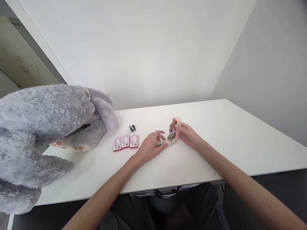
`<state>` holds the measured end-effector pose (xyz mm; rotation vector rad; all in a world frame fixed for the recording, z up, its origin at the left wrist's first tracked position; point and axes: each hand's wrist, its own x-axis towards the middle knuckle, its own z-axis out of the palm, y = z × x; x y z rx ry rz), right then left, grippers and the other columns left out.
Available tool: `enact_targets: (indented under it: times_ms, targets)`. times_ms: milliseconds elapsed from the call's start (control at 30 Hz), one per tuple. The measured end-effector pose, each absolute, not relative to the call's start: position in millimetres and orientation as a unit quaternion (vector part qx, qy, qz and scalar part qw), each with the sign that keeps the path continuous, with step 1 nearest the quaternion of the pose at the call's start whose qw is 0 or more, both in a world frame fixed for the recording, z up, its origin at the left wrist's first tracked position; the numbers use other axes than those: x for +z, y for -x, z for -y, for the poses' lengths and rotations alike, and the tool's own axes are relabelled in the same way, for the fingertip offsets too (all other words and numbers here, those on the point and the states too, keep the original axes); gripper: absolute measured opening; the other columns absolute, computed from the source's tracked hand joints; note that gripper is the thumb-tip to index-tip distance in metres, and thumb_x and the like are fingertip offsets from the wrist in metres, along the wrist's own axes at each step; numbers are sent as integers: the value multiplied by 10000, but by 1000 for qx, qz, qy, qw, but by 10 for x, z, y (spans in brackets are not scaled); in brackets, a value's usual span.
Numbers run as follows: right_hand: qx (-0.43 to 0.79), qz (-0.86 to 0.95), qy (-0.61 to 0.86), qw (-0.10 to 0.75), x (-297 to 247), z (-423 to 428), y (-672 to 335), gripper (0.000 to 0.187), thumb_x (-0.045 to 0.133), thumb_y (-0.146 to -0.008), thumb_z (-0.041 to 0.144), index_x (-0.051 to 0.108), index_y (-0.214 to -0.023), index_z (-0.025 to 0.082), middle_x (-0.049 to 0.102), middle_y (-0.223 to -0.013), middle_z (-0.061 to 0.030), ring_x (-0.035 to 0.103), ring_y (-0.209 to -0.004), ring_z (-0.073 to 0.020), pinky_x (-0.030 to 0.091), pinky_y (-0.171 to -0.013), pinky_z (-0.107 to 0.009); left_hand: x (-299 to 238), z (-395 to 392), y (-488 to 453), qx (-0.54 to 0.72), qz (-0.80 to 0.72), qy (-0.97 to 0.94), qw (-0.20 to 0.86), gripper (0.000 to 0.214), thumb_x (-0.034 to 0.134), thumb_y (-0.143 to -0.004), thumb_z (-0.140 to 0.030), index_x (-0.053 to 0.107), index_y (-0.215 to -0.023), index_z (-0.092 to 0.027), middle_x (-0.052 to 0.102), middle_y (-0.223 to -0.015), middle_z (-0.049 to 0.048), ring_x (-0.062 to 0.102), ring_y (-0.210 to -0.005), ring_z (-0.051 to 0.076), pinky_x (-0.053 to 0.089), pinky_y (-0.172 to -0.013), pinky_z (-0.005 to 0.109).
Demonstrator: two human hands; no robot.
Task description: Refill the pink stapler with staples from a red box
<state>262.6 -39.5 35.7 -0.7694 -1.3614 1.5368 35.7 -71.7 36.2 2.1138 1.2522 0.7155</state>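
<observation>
A stapler [177, 125] with a pink top and a cream base lies on the desk, its top swung up and its metal inside exposed. Round the raised pink part, the fingers of my right hand [188, 134] are closed. My left hand [151, 147] holds the low cream end of the base, thumb on the near side and fingers toward the far side. Left of that hand sit three white and red small boxes [125, 141] in a row. Just behind them lies a small black and silver staple remover [132, 128].
A big grey plush toy [52, 111] fills the left side of the white desk [227, 131]. White walls [153, 57] rise behind and to the right. Below the near edge a black handle [166, 193] shows above my lap.
</observation>
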Motion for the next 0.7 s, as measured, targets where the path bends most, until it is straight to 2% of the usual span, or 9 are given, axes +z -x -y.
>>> enact_targets:
  times_ms: [100,200,400,533,633,700]
  targets:
    - [619,500,312,519,349,355,-2633,320,693,-887,558,571,-847,265,621,-973,-52,601,-942,-256,507,-739,-380,356,702,-348,268,-469,-795,275,421,653,-931,-399,542,-1320,-287,732,-1177,38,645,-1116,256,518,-944,403]
    - [606,461,316,566,312,303,-2645,329,702,-883,539,571,-773,258,626,-946,-49,615,-921,-252,524,-805,-409,345,685,-341,268,-471,-800,257,358,612,-955,-344,554,-1302,-279,724,-1199,37,631,-1127,251,500,-988,418]
    - [580,405,349,615,210,219,-2682,264,790,-826,505,695,-843,259,649,-920,-26,626,-837,-207,559,-776,-376,287,649,-313,285,-501,-794,191,248,474,-1028,-287,562,-1257,-251,726,-1166,37,630,-1079,244,487,-983,440]
    - [580,341,373,639,178,202,-2713,224,861,-744,394,715,-845,257,676,-909,-11,669,-891,-213,578,-715,-334,257,626,-294,300,-521,-785,151,215,454,-1030,-241,565,-1214,-249,731,-1149,33,633,-1099,249,480,-983,444]
    - [565,319,411,640,163,197,-2724,254,870,-692,347,721,-879,262,702,-924,-16,693,-951,-238,598,-705,-336,254,624,-301,308,-524,-782,136,202,444,-1046,-274,576,-1195,-247,732,-1139,35,633,-1111,250,448,-1036,468]
    - [535,341,439,636,152,191,-2724,228,831,-706,352,716,-880,260,705,-922,-18,699,-929,-232,608,-709,-345,256,630,-309,304,-531,-781,129,207,508,-1028,-336,589,-1194,-244,725,-1159,47,621,-1137,267,450,-1035,477]
